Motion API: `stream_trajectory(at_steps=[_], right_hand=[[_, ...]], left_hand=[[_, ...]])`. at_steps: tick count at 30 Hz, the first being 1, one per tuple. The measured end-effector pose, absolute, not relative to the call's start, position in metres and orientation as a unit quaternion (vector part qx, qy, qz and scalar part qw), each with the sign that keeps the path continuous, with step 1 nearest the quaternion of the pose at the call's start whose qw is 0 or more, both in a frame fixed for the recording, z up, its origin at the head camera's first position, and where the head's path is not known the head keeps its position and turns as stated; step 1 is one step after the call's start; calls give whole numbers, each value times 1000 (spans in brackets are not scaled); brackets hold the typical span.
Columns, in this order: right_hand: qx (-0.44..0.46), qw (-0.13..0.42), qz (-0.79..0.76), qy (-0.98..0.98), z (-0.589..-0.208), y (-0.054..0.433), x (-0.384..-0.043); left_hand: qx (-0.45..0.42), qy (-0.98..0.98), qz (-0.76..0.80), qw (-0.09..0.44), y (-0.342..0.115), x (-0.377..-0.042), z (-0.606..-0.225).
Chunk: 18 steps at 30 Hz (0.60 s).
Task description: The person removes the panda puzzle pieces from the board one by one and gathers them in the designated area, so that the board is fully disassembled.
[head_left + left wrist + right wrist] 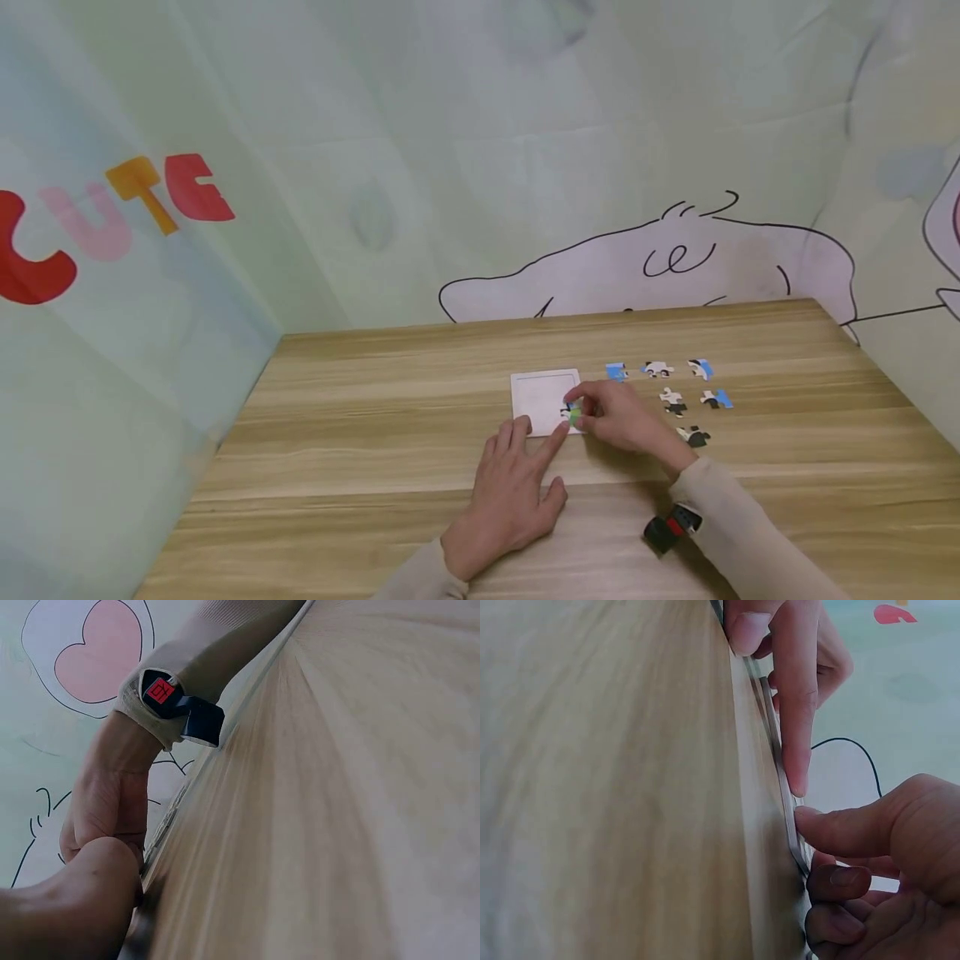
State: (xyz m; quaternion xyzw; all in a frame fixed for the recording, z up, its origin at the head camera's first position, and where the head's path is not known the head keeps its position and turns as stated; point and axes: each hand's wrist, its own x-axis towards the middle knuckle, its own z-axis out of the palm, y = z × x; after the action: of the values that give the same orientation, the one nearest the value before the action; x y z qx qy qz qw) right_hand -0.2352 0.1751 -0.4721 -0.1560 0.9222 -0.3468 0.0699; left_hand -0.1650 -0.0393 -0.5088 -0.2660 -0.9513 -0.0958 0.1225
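A square white puzzle tray [536, 396] lies on the table, with a small green, blue and dark jigsaw puzzle piece [574, 414] at its lower right corner. My right hand [617, 412] holds this piece between the thumb and index finger, over the tray's right edge. Seen in the right wrist view, the thumb [847, 829] is right at the tray's rim. From the lower left, my left hand [513, 492] reaches in with its fingers extended, the index fingertip beside the piece and other fingertips at the tray's near edge. In the left wrist view, the piece is hidden.
Several loose puzzle pieces lie right of the tray, among them a blue one [617, 372], a white and black one [672, 402] and a dark one [693, 436]. A black strap with a red patch [675, 527] circles the right sleeve. A printed cloth [375, 167] hangs behind the table [337, 433].
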Motion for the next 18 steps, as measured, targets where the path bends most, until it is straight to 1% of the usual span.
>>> stream_trajectory(at_steps=[11,18], right_hand=[[-150,39,-388,909,-468,172,-234],[-100,-9,-421,902,-466,187,-229]], left_hand=[[-260,-953,-100,118,-38,-164,-508],[-265,-951,-103,123,-38,-165,-508]])
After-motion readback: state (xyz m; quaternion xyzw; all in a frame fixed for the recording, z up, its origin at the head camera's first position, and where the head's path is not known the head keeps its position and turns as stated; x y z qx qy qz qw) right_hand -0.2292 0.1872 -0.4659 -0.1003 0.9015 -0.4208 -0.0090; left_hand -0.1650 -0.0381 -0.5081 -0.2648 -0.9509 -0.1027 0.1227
